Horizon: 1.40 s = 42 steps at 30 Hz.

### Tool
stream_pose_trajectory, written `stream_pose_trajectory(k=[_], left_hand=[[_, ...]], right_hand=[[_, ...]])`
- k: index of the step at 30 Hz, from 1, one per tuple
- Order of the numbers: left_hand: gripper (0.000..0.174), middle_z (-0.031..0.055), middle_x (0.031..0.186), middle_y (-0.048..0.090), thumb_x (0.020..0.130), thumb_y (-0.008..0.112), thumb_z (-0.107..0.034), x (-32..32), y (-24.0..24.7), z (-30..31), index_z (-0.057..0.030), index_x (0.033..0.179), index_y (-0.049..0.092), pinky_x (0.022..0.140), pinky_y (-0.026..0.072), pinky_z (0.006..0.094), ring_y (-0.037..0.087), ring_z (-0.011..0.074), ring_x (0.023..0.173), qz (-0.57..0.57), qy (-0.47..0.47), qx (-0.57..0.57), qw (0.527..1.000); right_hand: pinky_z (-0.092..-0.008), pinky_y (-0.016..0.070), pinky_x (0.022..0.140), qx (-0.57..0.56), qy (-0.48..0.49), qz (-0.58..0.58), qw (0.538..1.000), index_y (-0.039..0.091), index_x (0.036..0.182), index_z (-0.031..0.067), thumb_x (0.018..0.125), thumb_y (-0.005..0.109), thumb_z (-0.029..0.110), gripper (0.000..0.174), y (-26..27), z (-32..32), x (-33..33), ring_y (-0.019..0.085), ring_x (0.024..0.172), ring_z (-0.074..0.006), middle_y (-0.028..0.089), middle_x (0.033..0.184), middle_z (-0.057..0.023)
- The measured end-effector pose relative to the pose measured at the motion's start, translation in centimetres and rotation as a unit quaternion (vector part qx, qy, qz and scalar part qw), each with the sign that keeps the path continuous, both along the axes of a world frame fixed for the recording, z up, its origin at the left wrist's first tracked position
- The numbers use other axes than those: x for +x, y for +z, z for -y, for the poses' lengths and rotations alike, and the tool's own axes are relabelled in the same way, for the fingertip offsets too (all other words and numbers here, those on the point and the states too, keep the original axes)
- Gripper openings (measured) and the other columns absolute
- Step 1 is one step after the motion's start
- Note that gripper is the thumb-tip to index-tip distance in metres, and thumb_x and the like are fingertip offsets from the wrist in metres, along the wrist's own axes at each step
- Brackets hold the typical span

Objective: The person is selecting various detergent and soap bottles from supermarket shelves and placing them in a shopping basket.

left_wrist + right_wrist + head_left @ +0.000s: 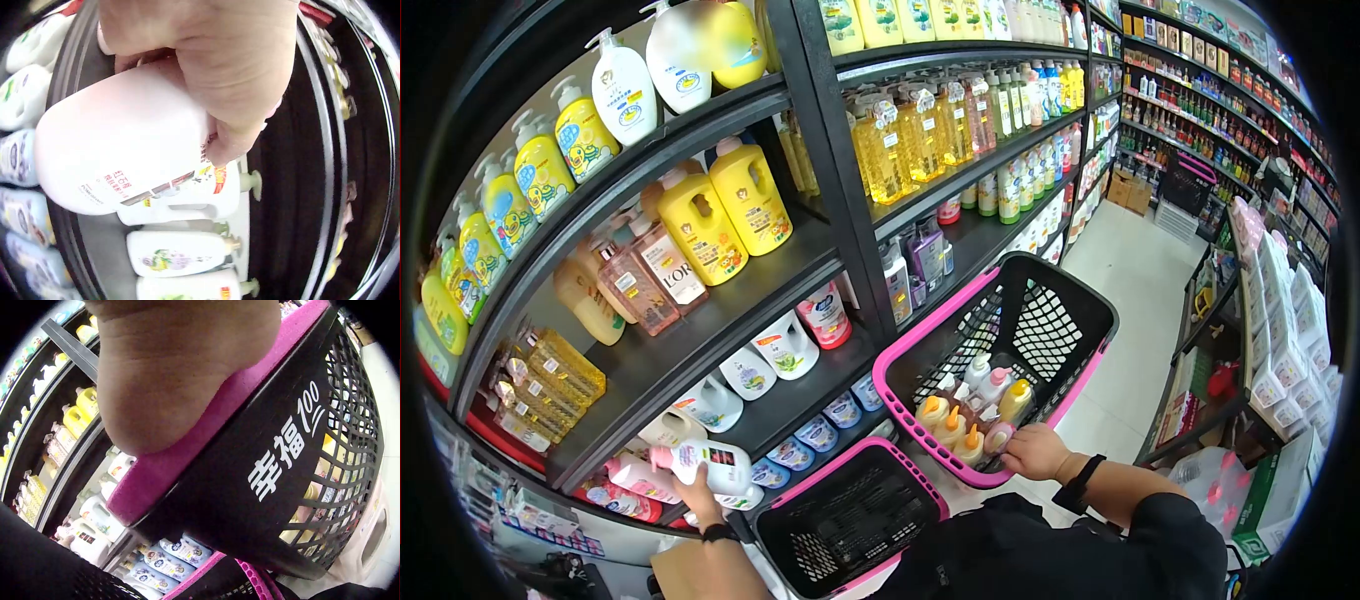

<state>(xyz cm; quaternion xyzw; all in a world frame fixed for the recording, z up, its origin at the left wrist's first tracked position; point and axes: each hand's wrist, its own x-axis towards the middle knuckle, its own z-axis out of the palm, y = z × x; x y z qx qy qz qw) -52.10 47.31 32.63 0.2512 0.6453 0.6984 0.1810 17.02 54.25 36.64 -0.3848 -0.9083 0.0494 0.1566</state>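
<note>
My left hand (696, 496) grips a white bottle (718, 466) with a pink top, held tilted in front of the lower shelf. In the left wrist view the fingers and thumb close round the upper end of this bottle (119, 137). At the front rim of the black shopping basket (1055, 425) with pink edging, my right hand (1040, 452) holds on, its palm over the pink rim (187, 450) in the right wrist view. Several bottles (952, 425) stand inside that basket, close to the right fingers.
A second black basket (852, 520) with a pink rim sits between the hands. Dark shelves (800, 250) of yellow, pink and white bottles rise at the left. A tiled aisle (1135, 260) runs ahead; a rack of white packages (1285, 330) stands at the right.
</note>
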Motion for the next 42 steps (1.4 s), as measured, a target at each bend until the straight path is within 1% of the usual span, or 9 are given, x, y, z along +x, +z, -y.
stream_pose_trajectory(k=[9,14,16,18,23,28,33,36,42], left_hand=[[0.073,0.0136,0.135,0.057,0.079,0.070,-0.010,27.5,4.9,5.2,0.0020,0.143,0.039,0.109,0.0449,0.0428,0.057,0.0296,0.126,0.280,-0.199,0.134,0.930],[0.091,0.0152,0.132,0.057,0.068,0.082,-0.012,34.1,11.6,3.2,0.0016,0.145,0.035,0.107,0.0462,0.0425,0.058,0.0281,0.125,0.211,-0.334,0.076,0.915],[0.095,0.0152,0.133,0.056,0.065,0.086,-0.012,35.7,14.3,1.7,0.0012,0.145,0.035,0.107,0.0465,0.0425,0.058,0.0277,0.125,0.150,-0.391,0.051,0.907],[0.097,0.0149,0.135,0.055,0.065,0.088,-0.014,37.9,16.8,0.2,0.0009,0.145,0.035,0.107,0.0454,0.0414,0.056,0.0264,0.125,0.085,-0.425,0.030,0.901],[0.098,0.0163,0.132,0.056,0.063,0.090,-0.016,43.5,16.2,-3.8,0.0019,0.143,0.037,0.104,0.0464,0.0407,0.057,0.0253,0.123,-0.021,-0.430,-0.009,0.903],[0.089,0.0176,0.119,0.065,0.060,0.088,-0.024,49.9,17.1,-8.3,-0.0012,0.136,0.049,0.096,0.0511,0.0388,0.066,0.0307,0.112,-0.208,-0.405,-0.093,0.886],[0.088,0.0184,0.125,0.062,0.061,0.090,-0.019,54.4,15.2,-12.9,-0.0015,0.137,0.048,0.101,0.0485,0.0408,0.061,0.0368,0.117,-0.243,-0.468,-0.174,0.832],[0.070,0.0216,0.122,0.061,0.072,0.084,-0.021,56.2,11.5,-12.4,-0.0006,0.130,0.052,0.098,0.0493,0.0449,0.060,0.0406,0.115,-0.347,-0.399,-0.123,0.840],[0.040,0.0183,0.119,0.064,0.081,0.075,-0.008,53.5,6.6,-2.5,0.0007,0.119,0.063,0.095,0.0505,0.0396,0.062,0.0342,0.112,-0.265,-0.173,-0.202,0.927]], right_hand=[[-0.0413,0.0517,0.073,-0.220,0.026,-0.191,0.956,0.062,0.101,0.0046,0.091,0.068,0.027,0.025,2.8,-2.8,-2.7,0.064,0.085,-0.0280,0.064,0.088,-0.0136],[-0.0299,0.0530,0.072,-0.353,0.173,-0.249,0.885,0.051,0.128,0.0012,0.090,0.073,0.017,0.047,13.8,-7.0,-9.0,0.062,0.080,-0.0146,0.060,0.091,-0.0053],[-0.0334,0.0542,0.072,-0.235,0.246,-0.202,0.918,0.049,0.133,0.0011,0.085,0.076,0.019,0.059,18.5,-7.7,-10.7,0.064,0.084,-0.0190,0.059,0.102,-0.0106],[-0.0407,0.0531,0.074,-0.116,0.318,-0.154,0.928,0.056,0.125,0.0025,0.081,0.077,0.032,0.057,21.0,-8.5,-11.6,0.065,0.089,-0.0332,0.062,0.106,-0.0160],[-0.0456,0.0516,0.071,-0.196,0.289,-0.069,0.935,0.061,0.102,0.0046,0.077,0.078,0.040,0.047,24.3,-11.5,-7.9,0.067,0.083,-0.0381,0.067,0.087,-0.0165],[-0.0476,0.0499,0.065,-0.151,0.275,0.051,0.948,0.061,0.093,0.0038,0.075,0.075,0.045,0.048,24.3,-15.3,-2.0,0.066,0.076,-0.0403,0.066,0.078,-0.0176],[-0.0495,0.0509,0.063,-0.150,0.250,0.098,0.951,0.060,0.090,0.0047,0.074,0.075,0.043,0.044,20.0,-19.0,2.7,0.066,0.072,-0.0404,0.066,0.075,-0.0180],[-0.0494,0.0519,0.064,-0.156,0.251,0.127,0.947,0.059,0.091,0.0045,0.074,0.075,0.043,0.045,15.6,-20.4,4.7,0.067,0.071,-0.0394,0.066,0.075,-0.0179],[-0.0496,0.0529,0.064,-0.170,0.260,0.237,0.920,0.058,0.093,0.0019,0.076,0.072,0.043,0.047,8.3,-23.3,5.8,0.067,0.071,-0.0397,0.067,0.077,-0.0207]])
